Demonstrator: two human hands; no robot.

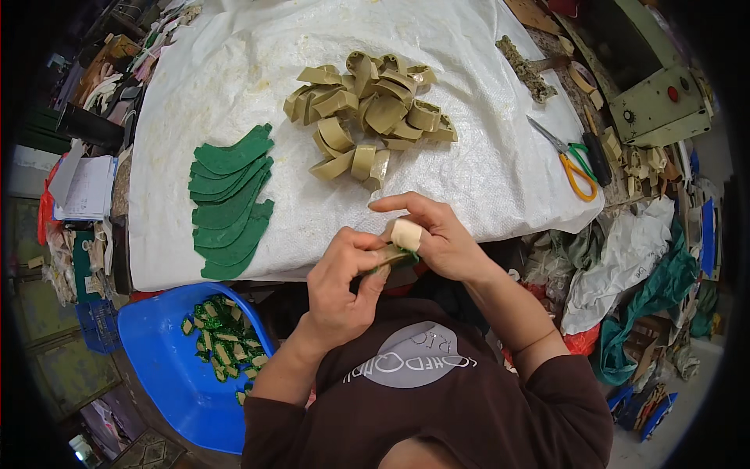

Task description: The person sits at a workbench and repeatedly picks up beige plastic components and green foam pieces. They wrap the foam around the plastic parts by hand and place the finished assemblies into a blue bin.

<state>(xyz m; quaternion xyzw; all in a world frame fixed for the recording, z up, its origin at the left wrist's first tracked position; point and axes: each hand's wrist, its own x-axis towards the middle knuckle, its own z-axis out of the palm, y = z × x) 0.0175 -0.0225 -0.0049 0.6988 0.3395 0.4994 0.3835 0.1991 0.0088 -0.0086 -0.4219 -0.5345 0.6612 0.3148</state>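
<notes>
Head view, looks like mid-assembly: left hand (341, 283) and right hand (437, 234) both pinch one small olive-and-green piece (393, 255) at the table (172, 266) edge. Guessing it needs pressing flat next, then another from the olive pile (369, 109).

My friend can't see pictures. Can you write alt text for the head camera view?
Two hands, left hand and right hand, pinch a small khaki piece over a white-covered table holding khaki loops, green felt shapes and scissors.
</notes>
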